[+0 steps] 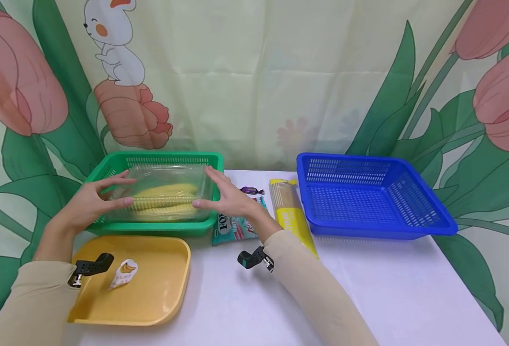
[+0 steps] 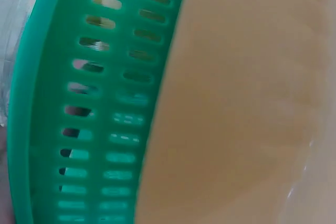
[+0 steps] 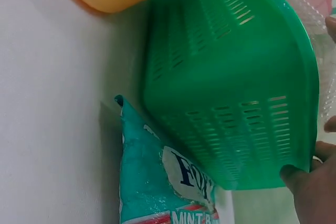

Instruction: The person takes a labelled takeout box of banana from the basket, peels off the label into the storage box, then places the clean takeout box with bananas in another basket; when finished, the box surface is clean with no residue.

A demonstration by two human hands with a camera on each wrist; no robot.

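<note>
A clear plastic box (image 1: 168, 175) sits low inside the green basket (image 1: 159, 227), with yellow corn cobs (image 1: 163, 202) showing through its wall. My left hand (image 1: 86, 202) holds the box's left end, thumb along the front and fingers behind. At the opposite end my right hand (image 1: 233, 198) holds it, thumb at the front corner and a finger at the back corner. In the right wrist view, fingertips and the thumb (image 3: 293, 176) show beside the basket rim and the box edge (image 3: 320, 40). The left wrist view shows mostly the basket wall (image 2: 44, 98).
A yellow tray (image 1: 151, 283) with a banana sticker (image 1: 124, 274) lies before the green basket. To the right are a teal Fox's mints bag (image 1: 235, 229), a purple-wrapped candy (image 1: 252, 191), a yellow noodle-like packet (image 1: 291, 216) and a blue basket (image 1: 367, 228). A printed curtain (image 1: 237, 96) hangs behind.
</note>
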